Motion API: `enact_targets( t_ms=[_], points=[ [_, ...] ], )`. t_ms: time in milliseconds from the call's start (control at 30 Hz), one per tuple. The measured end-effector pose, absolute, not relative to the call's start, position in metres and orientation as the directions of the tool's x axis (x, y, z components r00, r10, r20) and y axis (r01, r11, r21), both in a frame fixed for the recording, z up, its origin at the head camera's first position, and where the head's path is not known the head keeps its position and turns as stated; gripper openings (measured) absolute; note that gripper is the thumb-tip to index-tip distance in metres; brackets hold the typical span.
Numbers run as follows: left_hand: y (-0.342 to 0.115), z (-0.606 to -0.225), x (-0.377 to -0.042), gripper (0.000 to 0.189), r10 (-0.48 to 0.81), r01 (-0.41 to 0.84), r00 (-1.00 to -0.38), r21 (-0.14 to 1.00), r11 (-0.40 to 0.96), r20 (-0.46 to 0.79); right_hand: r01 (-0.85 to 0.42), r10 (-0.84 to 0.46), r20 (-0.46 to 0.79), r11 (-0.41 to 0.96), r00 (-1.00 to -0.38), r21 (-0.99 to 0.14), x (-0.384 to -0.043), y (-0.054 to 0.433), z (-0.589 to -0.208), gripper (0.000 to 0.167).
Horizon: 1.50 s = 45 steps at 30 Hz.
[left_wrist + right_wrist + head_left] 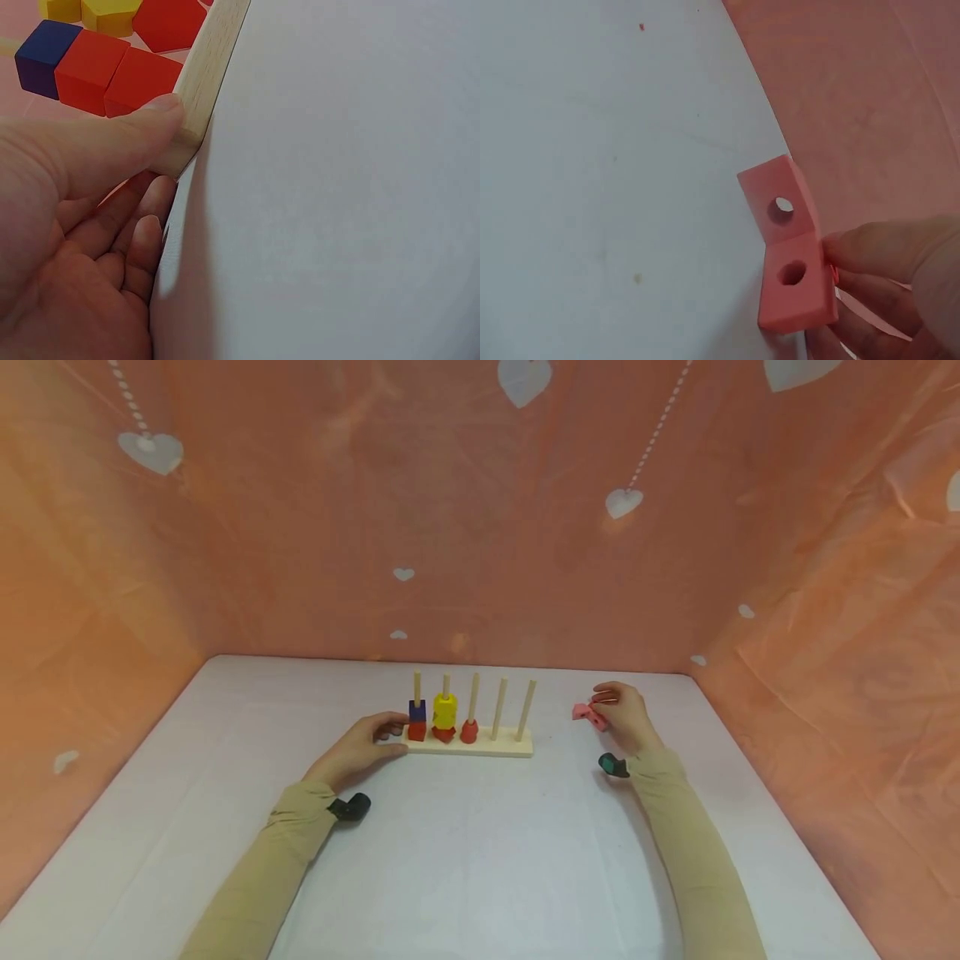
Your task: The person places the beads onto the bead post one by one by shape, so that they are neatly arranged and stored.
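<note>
A pale wooden peg stand [480, 746] with several upright pegs sits on the white table. My left hand [366, 743] holds its left end, thumb [154, 124] along the base and other fingers curled beside the end. On the leftmost peg a blue cube [417, 712] tops red cubes [91, 71]. The second peg carries yellow blocks [445, 712] over a red block [444, 734], and the third a red rounded piece [469, 732]. Right of the stand, my right hand [624, 714] pinches a pink block [796, 281] whose two holed faces meet at an angle.
The two rightmost pegs [500, 710] bear no blocks. Orange cloth [450, 527] with white hearts hangs behind and at both sides of the white table [465, 860]. Dark wrist-worn devices [351, 807] sit at both sleeve cuffs.
</note>
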<state>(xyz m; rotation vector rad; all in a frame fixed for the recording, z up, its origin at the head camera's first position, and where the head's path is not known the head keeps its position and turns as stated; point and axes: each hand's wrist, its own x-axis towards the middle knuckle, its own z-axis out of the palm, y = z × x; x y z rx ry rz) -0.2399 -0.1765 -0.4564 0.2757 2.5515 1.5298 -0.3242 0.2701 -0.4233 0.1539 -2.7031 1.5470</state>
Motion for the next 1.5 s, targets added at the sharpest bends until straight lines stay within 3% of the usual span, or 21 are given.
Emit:
enact_targets(
  t_ms=[333, 700, 933, 1200, 1333, 1500],
  points=[
    [-0.176, -0.457, -0.239, 0.051, 0.258, 0.112, -0.966, 0.879, 0.464, -0.013, 0.01, -0.125, -0.087, 0.518, -0.988, -0.855, -0.328, 0.275, -0.415, 0.037],
    [-0.177, -0.457, -0.241, 0.052, 0.271, 0.15, -0.962, 0.869, 0.472, 0.019, 0.058, -0.124, -0.151, 0.552, -0.981, -0.832, -0.332, 0.273, -0.406, 0.035],
    [-0.177, -0.455, -0.24, 0.052, 0.269, 0.124, -0.963, 0.881, 0.457, -0.004, 0.213, -0.077, -0.263, 0.392, -0.962, -0.895, -0.33, 0.273, -0.408, 0.038],
    [-0.177, -0.452, -0.239, 0.051, 0.271, 0.128, -0.962, 0.882, 0.454, 0.0, 0.276, -0.039, -0.299, 0.281, -0.954, -0.919, -0.334, 0.269, -0.414, 0.037],
    [-0.177, -0.453, -0.238, 0.051, 0.268, 0.118, -0.963, 0.888, 0.445, -0.006, 0.231, -0.043, -0.253, 0.282, -0.966, -0.931, -0.337, 0.272, -0.422, 0.036],
    [-0.177, -0.456, -0.239, 0.052, 0.258, 0.103, -0.966, 0.888, 0.448, -0.018, 0.085, -0.045, -0.1, 0.257, -0.994, -0.963, -0.335, 0.277, -0.429, 0.035]
  ],
)
